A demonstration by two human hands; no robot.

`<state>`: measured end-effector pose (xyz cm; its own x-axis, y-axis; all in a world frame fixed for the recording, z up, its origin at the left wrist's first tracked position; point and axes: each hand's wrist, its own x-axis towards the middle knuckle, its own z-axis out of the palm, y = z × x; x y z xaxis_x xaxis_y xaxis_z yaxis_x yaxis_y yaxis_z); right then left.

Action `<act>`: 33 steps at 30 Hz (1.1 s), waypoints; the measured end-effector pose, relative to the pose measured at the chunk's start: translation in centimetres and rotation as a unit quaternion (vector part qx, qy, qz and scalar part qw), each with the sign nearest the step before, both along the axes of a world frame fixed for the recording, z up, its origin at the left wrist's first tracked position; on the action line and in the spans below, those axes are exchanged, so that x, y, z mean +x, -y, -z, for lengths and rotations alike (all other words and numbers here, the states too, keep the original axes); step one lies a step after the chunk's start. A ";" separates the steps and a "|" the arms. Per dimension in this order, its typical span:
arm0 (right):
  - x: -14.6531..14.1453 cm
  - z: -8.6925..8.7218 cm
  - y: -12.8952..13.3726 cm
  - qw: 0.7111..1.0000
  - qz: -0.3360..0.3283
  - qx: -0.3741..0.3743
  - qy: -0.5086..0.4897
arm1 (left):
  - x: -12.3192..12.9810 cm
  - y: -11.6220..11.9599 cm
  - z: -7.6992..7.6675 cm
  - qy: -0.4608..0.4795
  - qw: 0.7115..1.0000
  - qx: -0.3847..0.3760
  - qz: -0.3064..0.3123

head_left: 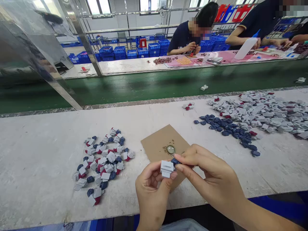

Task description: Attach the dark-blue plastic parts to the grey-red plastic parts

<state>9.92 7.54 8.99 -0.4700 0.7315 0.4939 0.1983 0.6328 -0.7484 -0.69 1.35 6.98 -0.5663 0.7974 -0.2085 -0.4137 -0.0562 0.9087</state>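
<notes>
My left hand [154,189] pinches a light grey plastic piece [166,168] with stepped edges between thumb and fingers. A small dark blue plastic piece [175,161] is gripped by the thumb and forefinger of my right hand [211,175], touching the grey piece's right side. Both hands are over the near part of a brown cardboard sheet [155,146]. On that sheet sits a bottle cap [171,149] with a pale content, brown specks around it. Loose dark blue pieces [225,125] lie to the right, beside a large heap of grey pieces [267,110], some with dark red parts.
On the left of the white table [43,160] lies a pile of grey, red and blue assemblies [106,160]. Beyond the table runs a green conveyor belt [144,86] carrying a few grey pieces. Across it, co-workers [185,41] handle small parts. A metal post [79,35] stands at left.
</notes>
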 end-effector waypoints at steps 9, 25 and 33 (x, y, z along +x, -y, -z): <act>-1.0 2.6 0.6 0.996 0.064 -0.065 -0.026 | -0.9 -0.4 2.7 -0.031 0.997 0.008 0.064; 0.3 3.8 1.4 0.867 -0.027 -0.487 -0.101 | 1.9 1.7 6.6 -0.242 0.909 -0.011 0.339; 5.3 5.5 -6.9 0.979 0.183 -0.061 0.064 | -6.4 0.1 6.3 -0.719 0.683 -0.040 0.124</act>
<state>15.21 14.45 3.45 -0.2172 0.9122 0.3475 0.4918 0.4097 -0.7683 -7.12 1.21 0.72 -0.0816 0.9243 0.3729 0.9210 -0.0731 0.3827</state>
